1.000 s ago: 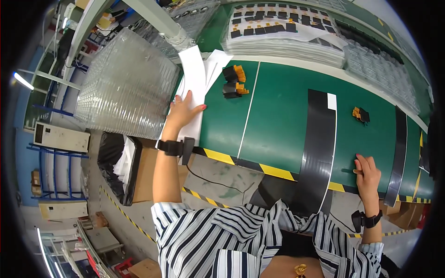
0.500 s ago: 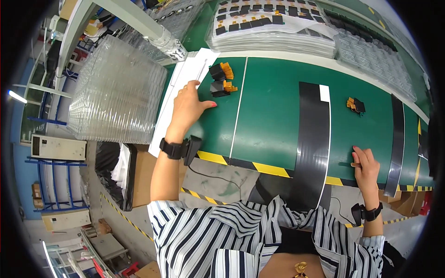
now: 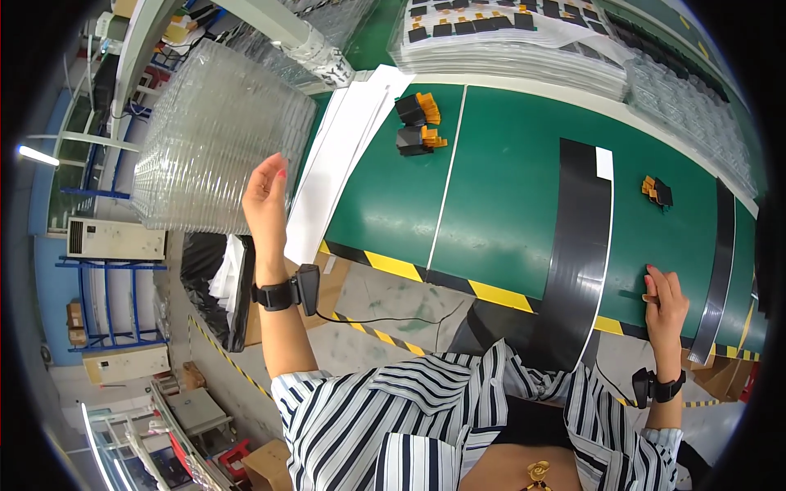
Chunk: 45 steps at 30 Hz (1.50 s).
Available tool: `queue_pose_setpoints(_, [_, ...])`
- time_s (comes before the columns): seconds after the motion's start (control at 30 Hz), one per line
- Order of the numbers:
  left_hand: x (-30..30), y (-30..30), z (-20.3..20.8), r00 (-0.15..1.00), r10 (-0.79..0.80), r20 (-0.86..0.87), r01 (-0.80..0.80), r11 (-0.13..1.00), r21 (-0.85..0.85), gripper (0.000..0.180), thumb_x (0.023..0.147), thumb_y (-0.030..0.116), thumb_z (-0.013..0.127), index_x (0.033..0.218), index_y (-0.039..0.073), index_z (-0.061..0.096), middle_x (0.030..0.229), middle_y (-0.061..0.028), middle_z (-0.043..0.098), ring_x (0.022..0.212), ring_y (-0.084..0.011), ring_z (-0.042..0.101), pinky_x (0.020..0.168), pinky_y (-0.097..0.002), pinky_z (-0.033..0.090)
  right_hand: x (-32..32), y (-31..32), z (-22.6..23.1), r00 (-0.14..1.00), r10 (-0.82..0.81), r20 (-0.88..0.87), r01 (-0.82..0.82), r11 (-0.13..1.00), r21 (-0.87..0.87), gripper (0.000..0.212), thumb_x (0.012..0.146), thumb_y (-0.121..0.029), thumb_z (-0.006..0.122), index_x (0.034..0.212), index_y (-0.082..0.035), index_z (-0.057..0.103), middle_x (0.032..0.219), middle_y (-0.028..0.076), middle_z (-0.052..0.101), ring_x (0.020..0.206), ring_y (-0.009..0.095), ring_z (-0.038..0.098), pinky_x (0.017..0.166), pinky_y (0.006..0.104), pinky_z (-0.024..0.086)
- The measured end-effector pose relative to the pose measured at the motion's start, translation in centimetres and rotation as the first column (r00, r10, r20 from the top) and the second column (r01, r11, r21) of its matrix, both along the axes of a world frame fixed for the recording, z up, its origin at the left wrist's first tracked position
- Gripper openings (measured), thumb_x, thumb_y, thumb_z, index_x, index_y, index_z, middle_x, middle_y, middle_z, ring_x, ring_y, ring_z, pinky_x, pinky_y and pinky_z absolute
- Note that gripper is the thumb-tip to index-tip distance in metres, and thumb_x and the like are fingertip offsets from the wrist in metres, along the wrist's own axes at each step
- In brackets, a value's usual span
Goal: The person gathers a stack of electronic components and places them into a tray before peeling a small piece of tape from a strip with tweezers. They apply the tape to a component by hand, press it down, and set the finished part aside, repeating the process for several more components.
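My left hand [image 3: 266,192] is raised beside the stack of clear plastic trays [image 3: 217,139], left of the white paper strips [image 3: 340,155]. Its fingers are loosely bent, and nothing shows in them. Low over the green work surface [image 3: 499,188], near its front edge, my right hand [image 3: 667,307] has its fingers curled toward the thumb; whatever they may hold is too small to make out. Two bunches of black flat pieces with orange ribbon tails, an upper bunch [image 3: 417,109] and a lower bunch [image 3: 420,141], lie right of the paper. A smaller bunch [image 3: 657,192] lies beyond my right hand.
A wide black strip [image 3: 573,237] crosses the surface and hangs over its striped front edge; a narrower black strip [image 3: 717,262] lies farther right. Stacked trays of black pieces [image 3: 508,53] stand along the back. A metal post [image 3: 303,41] rises at the back left.
My left hand has left the area by the bunches and paper and moved left toward the clear tray stack, its fingers now more bent. My right hand stays near the front edge. The view has shifted slightly.
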State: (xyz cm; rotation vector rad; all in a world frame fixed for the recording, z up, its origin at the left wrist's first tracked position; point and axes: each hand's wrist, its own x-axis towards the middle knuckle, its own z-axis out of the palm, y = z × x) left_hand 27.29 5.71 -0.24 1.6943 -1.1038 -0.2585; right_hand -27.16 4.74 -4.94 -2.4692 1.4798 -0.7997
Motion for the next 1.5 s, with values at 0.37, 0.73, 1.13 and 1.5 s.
queue_pose_setpoints(0.37, [-1.7,4.3,-0.2,0.709,0.064,0.703,-0.088,0.996,-0.001,0.023,0.078,0.0,0.056,0.101,0.002,0.058,0.104,-0.0124,0.057,0.096,-0.0233,0.053,0.081,-0.031,0.042,0.5,-0.2,0.0,1.0,-0.01,0.001,0.01,1.0,0.005,0.014,0.081,0.0,0.055,0.095,-0.001,0.056,0.071,0.011,0.045,0.05,0.021,0.043,0.045,0.0298,0.034])
queue_pose_setpoints(0.73, [-8.1,-6.5,-4.4,0.878,-0.409,0.249,0.309,0.881,0.359,0.077,0.066,0.01,0.074,0.129,0.007,0.029,0.11,-0.0137,0.054,0.096,-0.0223,0.05,0.081,-0.0304,0.041,0.5,0.1,0.3,0.999,-0.004,-0.035,0.002,0.999,-0.041,0.015,0.077,0.001,0.059,0.092,-0.001,0.058,0.067,0.009,0.047,0.046,0.019,0.05,0.041,0.028,0.037])
queue_pose_setpoints(1.13, [-14.6,-6.8,-4.8,0.832,-0.488,0.265,0.4,0.858,0.323,0.076,0.064,0.009,0.074,0.127,0.004,0.033,0.096,-0.0109,0.057,0.087,-0.024,0.052,0.077,-0.034,0.043,0.2,-0.2,0.2,1.0,-0.005,-0.03,0.003,0.999,-0.037,0.02,0.074,0.005,0.059,0.092,-0.001,0.058,0.068,0.01,0.046,0.048,0.021,0.048,0.043,0.0291,0.037])
queue_pose_setpoints(1.5, [-19.5,-7.3,-2.9,0.679,-0.542,0.495,0.511,0.833,0.212,0.05,0.069,0.013,0.07,0.113,0.004,0.05,0.095,-0.0108,0.056,0.086,-0.0274,0.052,0.074,-0.0362,0.043,-0.1,-1.4,4.3,0.996,0.026,0.084,-0.003,0.963,-0.268,0.025,0.087,-0.021,0.05,0.091,0.001,0.059,0.077,0.012,0.054,0.056,0.022,0.054,0.051,0.0269,0.041])
